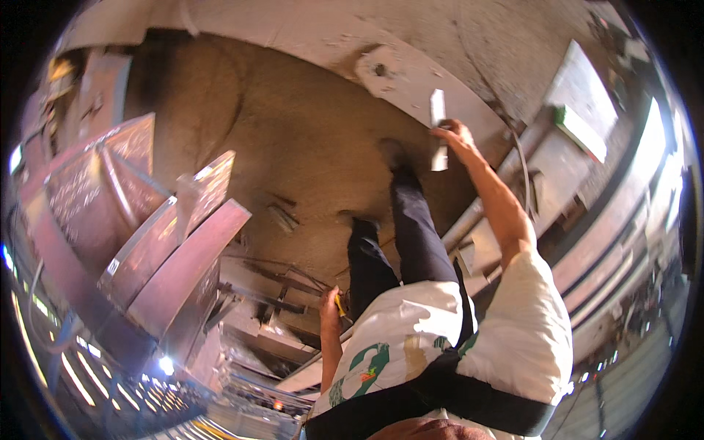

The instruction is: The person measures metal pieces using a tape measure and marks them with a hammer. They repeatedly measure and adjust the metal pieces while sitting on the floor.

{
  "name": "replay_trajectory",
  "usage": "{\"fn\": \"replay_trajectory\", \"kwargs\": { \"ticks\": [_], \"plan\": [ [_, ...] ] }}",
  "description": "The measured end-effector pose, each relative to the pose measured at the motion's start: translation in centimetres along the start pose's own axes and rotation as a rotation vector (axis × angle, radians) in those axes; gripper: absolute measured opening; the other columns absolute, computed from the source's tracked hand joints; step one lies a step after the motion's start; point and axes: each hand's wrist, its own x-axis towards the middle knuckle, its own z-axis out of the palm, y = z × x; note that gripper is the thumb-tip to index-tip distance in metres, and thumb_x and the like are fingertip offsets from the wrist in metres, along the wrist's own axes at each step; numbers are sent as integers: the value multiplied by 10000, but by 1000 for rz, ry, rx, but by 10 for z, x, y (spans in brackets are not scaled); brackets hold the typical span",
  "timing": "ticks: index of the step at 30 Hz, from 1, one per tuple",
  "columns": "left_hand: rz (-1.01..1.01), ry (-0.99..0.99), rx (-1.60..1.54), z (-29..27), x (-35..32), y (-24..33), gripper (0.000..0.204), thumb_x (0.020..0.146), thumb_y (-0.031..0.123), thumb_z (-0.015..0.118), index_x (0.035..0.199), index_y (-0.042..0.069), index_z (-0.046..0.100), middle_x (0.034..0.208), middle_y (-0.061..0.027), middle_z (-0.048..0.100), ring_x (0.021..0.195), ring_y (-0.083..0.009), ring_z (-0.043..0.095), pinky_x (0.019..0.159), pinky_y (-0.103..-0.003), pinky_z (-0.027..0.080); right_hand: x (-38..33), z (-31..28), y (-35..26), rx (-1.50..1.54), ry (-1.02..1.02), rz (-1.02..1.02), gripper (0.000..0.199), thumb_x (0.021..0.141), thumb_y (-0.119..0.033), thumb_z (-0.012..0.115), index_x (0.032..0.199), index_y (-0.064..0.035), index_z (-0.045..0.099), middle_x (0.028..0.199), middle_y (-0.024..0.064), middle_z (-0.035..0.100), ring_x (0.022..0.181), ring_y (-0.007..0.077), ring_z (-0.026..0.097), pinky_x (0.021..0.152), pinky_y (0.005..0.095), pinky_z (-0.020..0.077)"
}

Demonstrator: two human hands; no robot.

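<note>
My right hand (458, 136) is stretched forward, its fingers closed round the middle of a flat, pale metal strip (438, 110). The strip's two ends stick out on either side of the fingers. Down by my left thigh, my left hand (330, 311) is closed on a small yellow object (339, 303). Most of that object is hidden by the fingers, so its kind cannot be made out.
Large rusty steel plates with chalk marks (192, 253) stand at my left. A long curved plate (411, 81) lies ahead on the brown floor (293, 117). A cable (524, 172) runs past steel beams (609, 257) at my right. Scrap pieces (282, 217) lie near my feet.
</note>
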Motion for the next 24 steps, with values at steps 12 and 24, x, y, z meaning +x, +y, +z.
{"fn": "replay_trajectory", "kwargs": {
  "ticks": [12,24],
  "plan": [
    [842,-217,529,88,-28,77,443,814,245,818,1156,9,666,863,-113,650,791,-252,609,771,-389,490,-273,85,-94,1060,-514,104,429,826,-271,723,1136,-87,490,1082,100,593,1026,284,613,932,503,508],
    [1504,194,51,48,-75,92,198,881,153,721,1021,25,664,994,-125,647,919,-319,566,830,-413,455,-324,140,-113,1141,-767,21,300,891,-375,671,1052,-129,615,1110,103,665,1107,270,611,1006,493,458]
  ]
}}
